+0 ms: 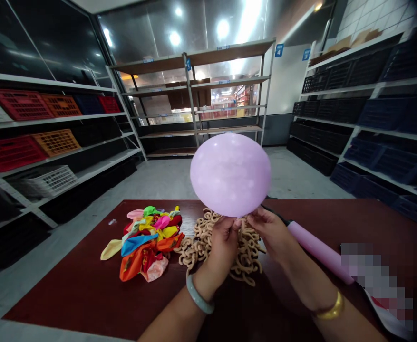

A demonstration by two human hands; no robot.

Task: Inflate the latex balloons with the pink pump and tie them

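Note:
An inflated pale purple balloon [230, 173] stands upright above the table, its neck pointing down. My left hand [225, 237] pinches the balloon's neck, with thumb and fingers pressed together. Close beside it, my right hand [268, 230] has its fingertips closed at the same neck; the exact grip is partly hidden. Beneath both hands lies a heap of beige rubber-like loops [203, 244]. To the left is a pile of flat, uninflated balloons [153, 242] in many colours. A pink balloon pump tube [320, 251] lies by my right forearm.
The dark red table [76, 280] fills the foreground. Shelves with red crates [14, 152], orange crates and a white crate [53, 180] stand left. A metal rack [226, 129] is at the back, and dark crates [383, 156] line the right shelves.

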